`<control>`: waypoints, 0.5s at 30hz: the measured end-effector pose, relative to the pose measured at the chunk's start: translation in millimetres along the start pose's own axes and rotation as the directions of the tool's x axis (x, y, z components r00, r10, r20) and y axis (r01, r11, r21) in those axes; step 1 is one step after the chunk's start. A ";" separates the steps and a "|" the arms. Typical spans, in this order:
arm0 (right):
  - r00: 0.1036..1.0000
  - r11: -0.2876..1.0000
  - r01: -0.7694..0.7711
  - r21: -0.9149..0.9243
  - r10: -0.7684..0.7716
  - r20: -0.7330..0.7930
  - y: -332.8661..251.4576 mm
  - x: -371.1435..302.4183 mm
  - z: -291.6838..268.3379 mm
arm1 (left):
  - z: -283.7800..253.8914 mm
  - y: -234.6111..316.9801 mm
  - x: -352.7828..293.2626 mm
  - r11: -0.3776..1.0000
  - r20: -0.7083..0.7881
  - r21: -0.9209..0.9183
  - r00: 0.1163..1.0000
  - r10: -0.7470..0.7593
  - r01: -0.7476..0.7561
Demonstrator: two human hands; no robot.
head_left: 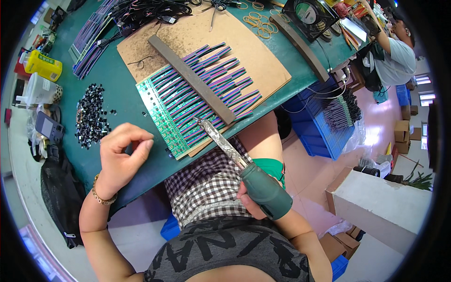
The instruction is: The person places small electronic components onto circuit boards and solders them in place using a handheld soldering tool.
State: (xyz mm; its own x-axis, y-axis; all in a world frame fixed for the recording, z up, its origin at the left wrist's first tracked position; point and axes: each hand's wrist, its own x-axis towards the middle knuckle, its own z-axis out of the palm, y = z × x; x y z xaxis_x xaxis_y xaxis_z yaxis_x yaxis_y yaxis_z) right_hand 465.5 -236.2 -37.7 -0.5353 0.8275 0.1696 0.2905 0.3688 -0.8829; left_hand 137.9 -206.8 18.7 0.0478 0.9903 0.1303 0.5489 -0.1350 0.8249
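My right hand (250,203) grips the thick green handle of a soldering iron (225,145). Its worn metal shaft points up and left, the tip over the striped wires by a green circuit board panel (162,120). Rows of flat multicoloured wires (235,87) run from the panel to the right. Across them lies a dark flat bar (190,77). Left of the panel, my left hand (123,155) is closed, thumb and index tip together; anything between them is too small to make out. A pile of small black-and-silver connectors (90,115) sits beyond it.
Brown cardboard (256,61) lies under the wires on the green table (136,175). Black cables (150,14), rubber bands (258,23), a second bar (300,47) and a fan (307,14) are at the back. A yellow bottle (43,66) stands left. Another person (397,54) sits far right.
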 end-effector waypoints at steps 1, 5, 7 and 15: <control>1.000 1.000 0.014 0.002 -0.014 -0.014 1.0 0.3 0.4 | 1.8 1.7 -0.3 1.000 0.045 -0.001 0.999 0.020 -0.020; 0.999 0.999 0.048 0.022 -0.048 -0.004 0.3 4.7 0.4 | 15.7 -3.3 -1.6 0.992 0.001 0.072 0.994 0.105 -0.105; 1.000 0.997 -0.019 0.080 0.019 0.008 3.9 1.2 2.9 | 18.8 -7.5 -1.6 0.988 0.004 0.097 0.993 0.122 -0.122; 0.983 0.979 0.184 0.086 -0.184 -0.011 0.7 11.0 4.2 | 14.4 -13.8 5.3 0.862 0.119 0.256 0.899 0.422 -0.438</control>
State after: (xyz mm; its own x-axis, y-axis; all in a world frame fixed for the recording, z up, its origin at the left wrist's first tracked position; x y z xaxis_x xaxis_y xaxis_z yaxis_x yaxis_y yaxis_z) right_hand 456.5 -228.6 -38.3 -0.5704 0.7504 0.3339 0.1175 0.4769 -0.8711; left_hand 142.7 -199.2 0.1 0.3739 0.8370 0.3995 0.6659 -0.5420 0.5126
